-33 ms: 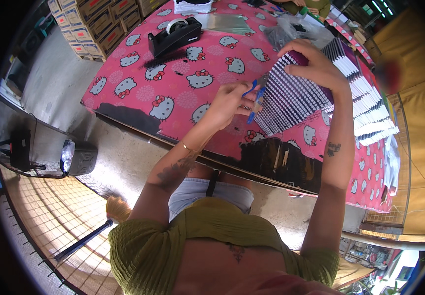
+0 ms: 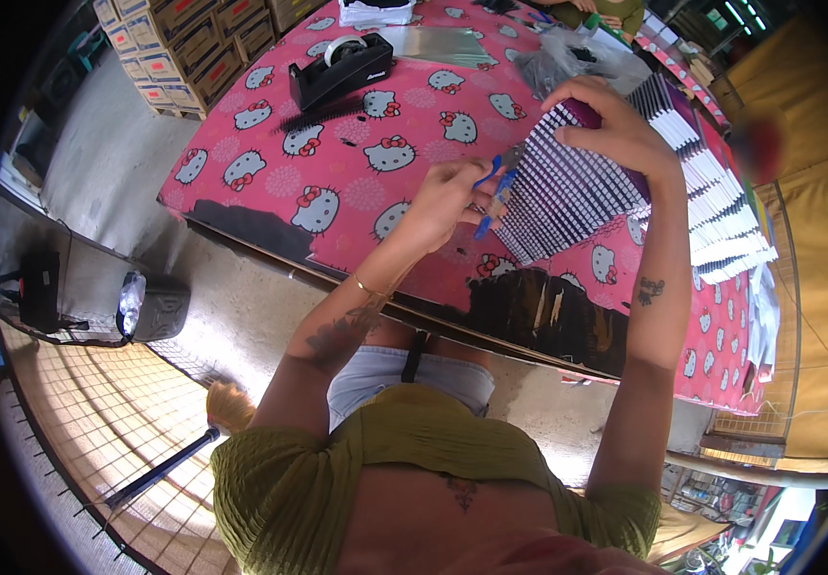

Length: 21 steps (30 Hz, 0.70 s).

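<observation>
My left hand (image 2: 441,203) is closed on a pair of scissors (image 2: 501,190) with blue handles, its fingers in the loops. The scissor blades point away from me, at the left edge of a stack of comb-bound notebooks (image 2: 572,192). White and dark bindings run in rows along the stack's face, and purple cover shows at its far end. My right hand (image 2: 615,132) wraps over that far end, thumb on the near side and fingers over the top. What the blade tips touch is too small to tell.
A pink patterned table cover (image 2: 366,192) has torn dark patches along the near edge. A black tape dispenser (image 2: 342,72) and a black comb binding (image 2: 323,115) lie at far left. More bound stacks (image 2: 711,196) stand at right. Stacked cartons (image 2: 189,57) stand beyond; a co-worker's hand (image 2: 610,21) shows behind.
The lower scissor handle has moved slightly inward toward my left palm, with the fingers curling a little. My right hand and the notebooks have stayed in place.
</observation>
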Each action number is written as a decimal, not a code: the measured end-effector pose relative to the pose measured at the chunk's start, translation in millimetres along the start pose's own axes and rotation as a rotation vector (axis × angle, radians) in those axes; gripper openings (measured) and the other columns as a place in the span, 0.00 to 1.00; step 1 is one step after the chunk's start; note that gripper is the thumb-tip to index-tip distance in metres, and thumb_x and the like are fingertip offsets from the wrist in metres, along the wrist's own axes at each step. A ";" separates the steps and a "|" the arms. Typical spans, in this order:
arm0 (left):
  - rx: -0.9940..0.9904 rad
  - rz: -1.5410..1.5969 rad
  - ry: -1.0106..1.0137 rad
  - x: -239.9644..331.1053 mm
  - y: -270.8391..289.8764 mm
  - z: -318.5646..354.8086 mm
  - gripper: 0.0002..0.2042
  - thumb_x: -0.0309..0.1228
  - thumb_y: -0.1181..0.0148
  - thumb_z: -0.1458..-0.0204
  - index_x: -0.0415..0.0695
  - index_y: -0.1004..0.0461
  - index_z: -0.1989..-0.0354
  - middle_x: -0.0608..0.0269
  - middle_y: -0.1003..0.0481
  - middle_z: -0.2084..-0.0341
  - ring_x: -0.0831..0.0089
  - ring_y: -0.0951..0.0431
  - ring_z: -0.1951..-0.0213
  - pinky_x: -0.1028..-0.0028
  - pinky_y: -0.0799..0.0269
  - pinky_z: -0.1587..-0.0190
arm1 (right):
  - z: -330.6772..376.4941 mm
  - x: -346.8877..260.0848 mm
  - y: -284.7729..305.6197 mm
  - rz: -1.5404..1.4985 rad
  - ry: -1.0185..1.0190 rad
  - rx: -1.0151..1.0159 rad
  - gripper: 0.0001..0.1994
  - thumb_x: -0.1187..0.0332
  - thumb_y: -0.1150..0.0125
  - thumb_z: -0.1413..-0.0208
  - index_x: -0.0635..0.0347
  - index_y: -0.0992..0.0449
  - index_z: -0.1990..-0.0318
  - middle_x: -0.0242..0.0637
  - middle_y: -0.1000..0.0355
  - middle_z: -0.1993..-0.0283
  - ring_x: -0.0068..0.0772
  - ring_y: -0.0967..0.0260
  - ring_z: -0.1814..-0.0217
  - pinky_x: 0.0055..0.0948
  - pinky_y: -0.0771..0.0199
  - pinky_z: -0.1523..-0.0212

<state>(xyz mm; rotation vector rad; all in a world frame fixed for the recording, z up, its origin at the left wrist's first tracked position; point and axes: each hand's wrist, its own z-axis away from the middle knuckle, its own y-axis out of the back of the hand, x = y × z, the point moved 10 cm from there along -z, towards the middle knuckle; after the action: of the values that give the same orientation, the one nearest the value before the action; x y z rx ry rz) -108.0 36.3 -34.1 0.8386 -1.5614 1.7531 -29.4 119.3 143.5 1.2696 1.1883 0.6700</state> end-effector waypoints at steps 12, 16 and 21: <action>0.010 0.013 -0.023 -3.0 0.4 7.2 0.17 0.33 0.56 0.36 0.30 0.31 0.49 0.48 0.23 0.66 0.60 0.18 0.67 0.64 0.19 0.60 | 0.0 0.7 -0.8 -0.019 -0.011 -0.010 0.17 0.62 0.36 0.52 0.53 0.25 0.54 0.38 0.31 0.51 0.41 0.40 0.41 0.34 0.46 0.37; -0.004 0.042 -0.004 -7.2 1.9 1.2 0.17 0.34 0.57 0.36 0.31 0.32 0.50 0.44 0.23 0.65 0.57 0.18 0.65 0.63 0.17 0.62 | 0.2 -0.3 -0.8 -0.017 -0.007 -0.012 0.17 0.61 0.36 0.52 0.53 0.25 0.54 0.38 0.31 0.52 0.41 0.40 0.41 0.35 0.47 0.36; -0.043 0.131 -0.017 -7.2 4.3 -0.1 0.17 0.35 0.56 0.37 0.31 0.31 0.51 0.43 0.23 0.64 0.57 0.18 0.66 0.62 0.17 0.64 | 0.4 -0.6 -0.4 -0.008 -0.006 -0.007 0.16 0.62 0.36 0.52 0.53 0.25 0.54 0.38 0.31 0.51 0.40 0.39 0.42 0.35 0.46 0.37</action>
<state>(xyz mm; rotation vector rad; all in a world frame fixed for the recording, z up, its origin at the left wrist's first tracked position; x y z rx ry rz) -107.2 35.7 -42.4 0.7471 -1.6932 1.8007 -29.3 118.6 143.3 1.2596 1.1845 0.6630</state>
